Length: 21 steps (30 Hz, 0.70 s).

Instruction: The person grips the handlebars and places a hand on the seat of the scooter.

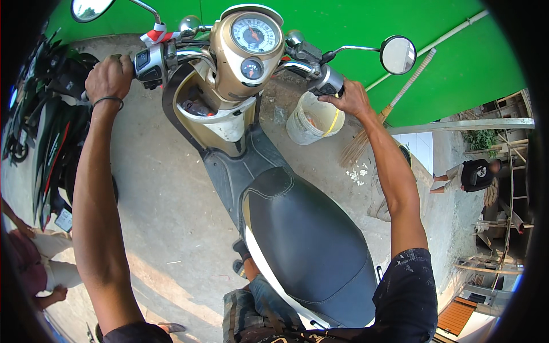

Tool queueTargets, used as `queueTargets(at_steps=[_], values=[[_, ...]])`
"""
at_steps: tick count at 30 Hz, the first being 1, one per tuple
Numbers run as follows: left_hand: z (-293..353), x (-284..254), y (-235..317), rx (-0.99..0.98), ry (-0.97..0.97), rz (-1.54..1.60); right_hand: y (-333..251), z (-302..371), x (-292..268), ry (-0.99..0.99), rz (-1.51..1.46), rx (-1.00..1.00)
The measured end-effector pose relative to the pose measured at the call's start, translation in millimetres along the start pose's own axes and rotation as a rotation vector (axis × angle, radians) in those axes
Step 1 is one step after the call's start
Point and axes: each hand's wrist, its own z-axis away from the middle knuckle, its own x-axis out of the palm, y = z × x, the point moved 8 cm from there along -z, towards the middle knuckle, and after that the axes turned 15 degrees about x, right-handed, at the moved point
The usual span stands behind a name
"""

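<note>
A gold and white motor scooter stands in front of me, its dark seat (311,246) stretching back on my right side. My left hand (108,78) is wrapped round the left handlebar grip, beside the switch housing (150,67). Around the right handlebar grip closes my right hand (351,98), its thumb reaching under the bar. Between my hands sit the round speedometer (255,34) and a smaller gauge (251,68). The open front compartment (186,91) below them holds a dark item I cannot make out. Red and white cloth (157,37) is tied near the left mirror stem.
A green wall (354,26) stands just ahead. Beyond the right grip are a dirty white bucket (306,123) and a broom (394,103) leaning on the wall. Another motorcycle (51,148) is parked at left. One person (34,263) is at lower left, another (474,176) farther off at right.
</note>
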Motion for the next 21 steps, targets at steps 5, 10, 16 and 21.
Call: queueTargets(at_steps=[5,10,16,21], values=[[0.4,-1.6,1.6,-0.001,0.002,0.009,5.8,3.2,3.4,0.058,0.045,0.043],[-3.4,0.9,1.5,0.035,-0.018,0.056,6.4,-8.1,6.1,-0.054,-0.111,-0.015],[-12.1,6.6,3.5,0.118,0.046,0.041,19.3,-21.9,17.9,-0.31,-0.122,0.038],[-15.2,12.4,-3.8,0.075,-0.071,0.031,13.6,-9.3,25.8,-0.542,-0.261,0.304]])
